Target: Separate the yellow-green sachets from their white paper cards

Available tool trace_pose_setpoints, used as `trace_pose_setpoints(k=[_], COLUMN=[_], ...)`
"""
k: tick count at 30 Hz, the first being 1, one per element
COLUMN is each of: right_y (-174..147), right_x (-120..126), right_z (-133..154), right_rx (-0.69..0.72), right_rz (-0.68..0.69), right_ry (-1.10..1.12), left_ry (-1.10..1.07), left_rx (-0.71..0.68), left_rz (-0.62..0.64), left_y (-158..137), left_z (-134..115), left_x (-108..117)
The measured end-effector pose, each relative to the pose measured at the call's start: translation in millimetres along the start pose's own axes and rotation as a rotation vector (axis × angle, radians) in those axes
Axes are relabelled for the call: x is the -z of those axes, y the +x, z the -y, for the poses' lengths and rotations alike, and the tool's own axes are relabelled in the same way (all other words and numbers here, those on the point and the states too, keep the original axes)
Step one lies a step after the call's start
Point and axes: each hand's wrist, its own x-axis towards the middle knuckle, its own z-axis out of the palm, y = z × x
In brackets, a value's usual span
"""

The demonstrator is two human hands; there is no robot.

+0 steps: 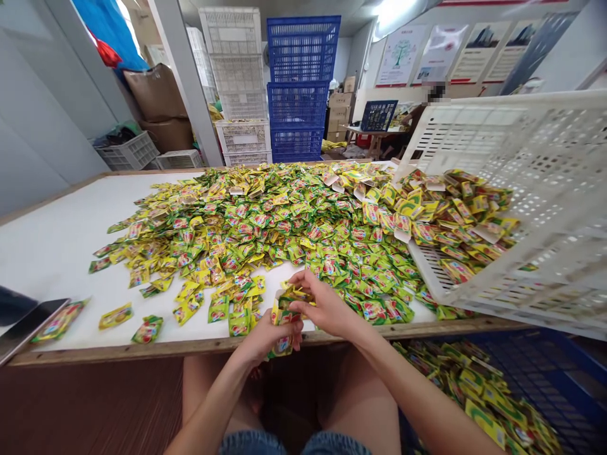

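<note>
Yellow-and-green printed sachets (265, 221) are lying in a broad, low heap, spreading almost to the near edge just in front of the hands. A small yellow-and-green printed pack (283, 344) is sitting at that edge in the left hand (275, 328), whose fingers are wrapping around it; the right hand (327, 306) is holding its fingers bent and narrow at the pack's upper end, and I cannot tell whether they are pinching a sachet. On the right, a white perforated plastic crate (545, 189) is leaning over the edge, blocking part of the view behind it, with flat yellow printed packets (469, 208) lying in its mouth. Below it, a blue plastic crate (569, 366) is holding more yellow-and-green packs. On the left, a black phone (33, 325) is lying beside a larger red-and-green packet (61, 321), and two loose sachets are resting between that packet and the heap. The white surface with a wooden rim (47, 227) is showing bare at far left. Beyond it, stacked white plastic crates (234, 63) and stacked blue plastic crates (301, 101) are standing side by side, brown cardboard boxes (339, 110) are piling up behind, paper posters (403, 54) are hanging on the wall, and another person is sitting farther back.
</note>
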Motion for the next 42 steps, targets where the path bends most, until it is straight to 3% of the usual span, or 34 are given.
trace_pose_setpoints(k=[3, 6, 9, 13, 18, 22, 27, 34, 42], right_y=[3, 5, 5, -1, -9, -9, -8, -15, -19], right_x=[-2, -4, -4, -3, -5, -8, -8, -13, -18], right_z=[-3, -6, -12, -23, -36, -41, -39, -39, -40], right_rx=[-0.015, 0.088, 0.14, 0.106, 0.084, 0.058, 0.072, 0.113, 0.12], right_rz=[-0.118, -0.253, -0.227, -0.12, -0.317, -0.378, -0.348, -0.473, -0.51], right_ry=[0.019, -0.194, -0.363, -0.427, -0.458, -0.563, -0.515, -0.404, -0.417], left_ry=[-0.007, 0.006, 0.029, 0.007, 0.08, 0.124, 0.08, -0.031, -0.054], left_rx=[-0.047, -0.084, -0.155, -0.239, -0.247, -0.307, -0.317, -0.28, -0.276], left_rz=[0.028, 0.035, 0.009, -0.035, -0.014, -0.136, -0.17, -0.173, -0.166], left_y=[5, 15, 27, 38, 45, 46, 43, 44, 43], left_z=[-3, 0, 8, 17, 19, 21, 25, 29, 32], left_x=[1, 1, 1, 5, 13, 13, 9, 9, 10])
